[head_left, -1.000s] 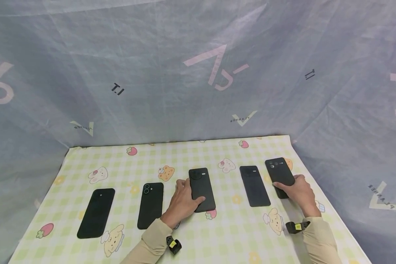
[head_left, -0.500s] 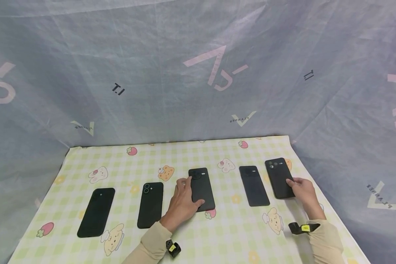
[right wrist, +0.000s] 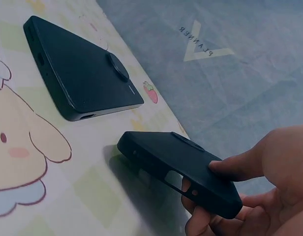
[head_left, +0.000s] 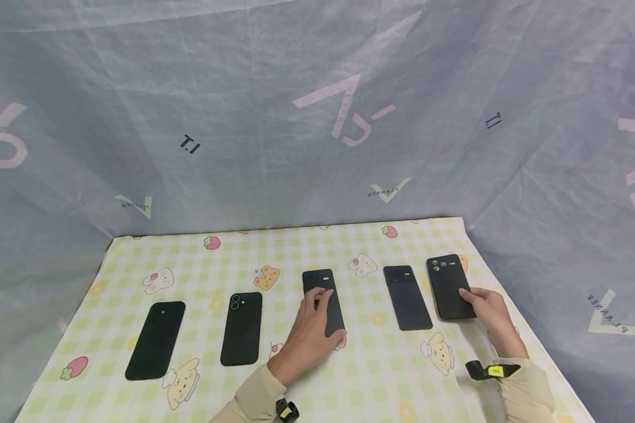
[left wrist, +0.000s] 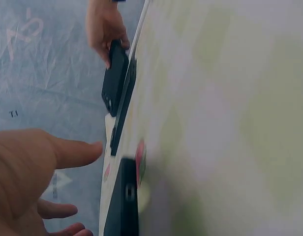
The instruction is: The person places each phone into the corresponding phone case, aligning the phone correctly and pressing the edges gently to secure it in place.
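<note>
My right hand point(head_left: 490, 311) pinches a black phone case point(head_left: 450, 288) by its lower right edge, thumb on the back. In the right wrist view the case point(right wrist: 176, 162) has side cutouts and is tilted off the cloth, with a shadow beneath. My left hand point(head_left: 311, 332) is over a dark phone point(head_left: 332, 308) at mid-table, covering part of it. In the left wrist view the thumb and fingers of my left hand point(left wrist: 28, 182) are spread, apart from the phone point(left wrist: 123, 196). Left of my right hand lies another dark phone point(head_left: 407, 298) with a round camera bump.
Two more dark phone-shaped pieces lie at left: one with a single small hole point(head_left: 156, 341), one with two round camera rings point(head_left: 241, 329). Under them is a checked, cartoon-print tablecloth point(head_left: 370, 376). Grey-blue fabric point(head_left: 275, 117) hangs behind and at the sides.
My left hand has let go of the middle phone's sides and risen over it, moving right. My right hand has shifted its grip on the phone case, and the case has tilted up.
</note>
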Available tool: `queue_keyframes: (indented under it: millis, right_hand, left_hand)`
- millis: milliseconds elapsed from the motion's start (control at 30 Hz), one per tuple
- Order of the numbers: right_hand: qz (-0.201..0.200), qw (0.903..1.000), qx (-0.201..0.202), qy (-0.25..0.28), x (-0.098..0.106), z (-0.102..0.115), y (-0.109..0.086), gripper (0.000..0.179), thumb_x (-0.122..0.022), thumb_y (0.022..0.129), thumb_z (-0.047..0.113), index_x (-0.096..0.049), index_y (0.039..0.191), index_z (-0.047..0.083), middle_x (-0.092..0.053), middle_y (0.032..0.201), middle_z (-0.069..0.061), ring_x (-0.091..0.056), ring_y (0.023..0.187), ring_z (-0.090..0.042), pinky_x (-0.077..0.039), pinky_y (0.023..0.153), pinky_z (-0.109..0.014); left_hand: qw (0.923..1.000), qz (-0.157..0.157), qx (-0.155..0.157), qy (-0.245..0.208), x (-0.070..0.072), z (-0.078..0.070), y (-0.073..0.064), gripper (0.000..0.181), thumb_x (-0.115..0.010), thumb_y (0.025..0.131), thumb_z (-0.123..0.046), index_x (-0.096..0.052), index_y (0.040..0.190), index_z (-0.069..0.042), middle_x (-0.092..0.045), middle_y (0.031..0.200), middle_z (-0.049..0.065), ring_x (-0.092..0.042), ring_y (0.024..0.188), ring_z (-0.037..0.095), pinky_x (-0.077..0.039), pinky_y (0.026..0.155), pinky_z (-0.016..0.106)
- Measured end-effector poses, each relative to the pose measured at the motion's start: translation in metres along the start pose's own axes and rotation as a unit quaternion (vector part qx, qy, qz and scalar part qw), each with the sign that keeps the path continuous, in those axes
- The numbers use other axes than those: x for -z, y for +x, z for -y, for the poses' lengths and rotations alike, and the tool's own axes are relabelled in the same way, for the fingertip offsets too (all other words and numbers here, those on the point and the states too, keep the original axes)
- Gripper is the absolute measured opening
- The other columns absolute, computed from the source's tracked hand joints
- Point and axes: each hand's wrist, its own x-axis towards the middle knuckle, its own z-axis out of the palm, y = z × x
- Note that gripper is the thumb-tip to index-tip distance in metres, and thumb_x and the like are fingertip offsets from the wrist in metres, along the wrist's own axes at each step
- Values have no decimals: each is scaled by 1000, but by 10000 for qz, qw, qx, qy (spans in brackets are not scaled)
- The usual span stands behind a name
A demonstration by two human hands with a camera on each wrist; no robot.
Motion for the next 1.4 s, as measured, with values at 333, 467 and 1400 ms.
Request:
queue_keyframes:
  millis: [333,467,1400]
  right_hand:
    - [7,9998,13,205,1,-2,-3,65,-52,113,36,-47,149,-17,-50,148,-38,-49,135,-47,-34,119,-60]
    - [102,9996,12,273,2,-1,-4,65,-52,113,37,-47,149,-17,-51,147,-37,-49,135,-46,-33,120,-60]
    - [361,9989,172,253,4,6,-12,69,-54,113,40,-45,152,-16,-58,143,-31,-52,134,-41,-32,122,-58]
  left_hand:
    - [9992,103,-324,-195,-29,-25,13,72,-78,101,-33,-42,161,-13,-39,161,7,-44,145,27,-44,117,50]
    - [9970,-192,-593,-465,-35,-33,26,60,-75,104,-30,-49,156,-17,-54,152,1,-55,137,21,-50,111,44]
    - [9853,961,172,1403,-69,-51,140,101,-76,91,-67,-40,165,-8,-42,156,14,-40,142,28,-43,115,35]
